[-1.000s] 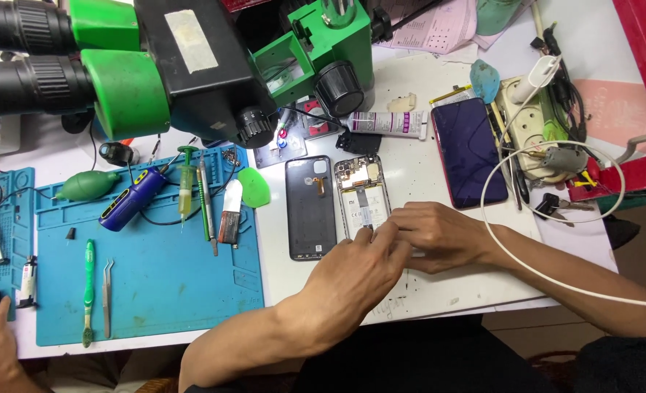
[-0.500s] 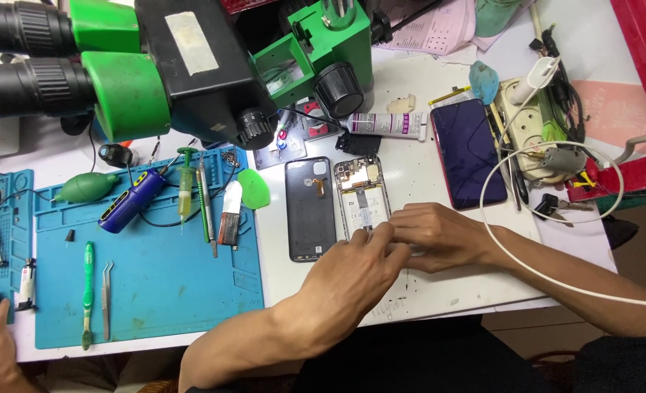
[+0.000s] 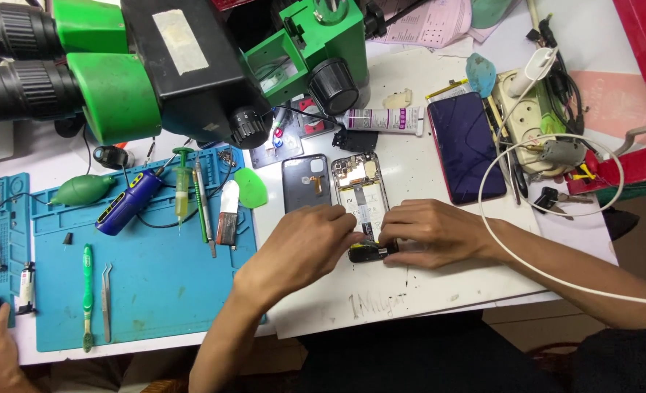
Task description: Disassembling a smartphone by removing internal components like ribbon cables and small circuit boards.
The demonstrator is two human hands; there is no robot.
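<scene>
My left hand (image 3: 304, 244) pinched at the bottom end of the opened phone (image 3: 363, 204), which lay on the white table (image 3: 439, 284) at twelve o'clock from my wrists, with its grey back cover (image 3: 306, 182) just beside it at nine. My right hand (image 3: 428, 233), fingers curled together, pressed the same end. I judged I was working on the lower board; next called for a steady, delicate lift.

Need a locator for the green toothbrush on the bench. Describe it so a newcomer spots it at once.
Start at the blue work mat on the left half of the white table, below the green and black microscope. The green toothbrush lies upright near the mat's lower left edge, just left of the metal tweezers. It is the only long, all-green, bristled tool there.
</scene>
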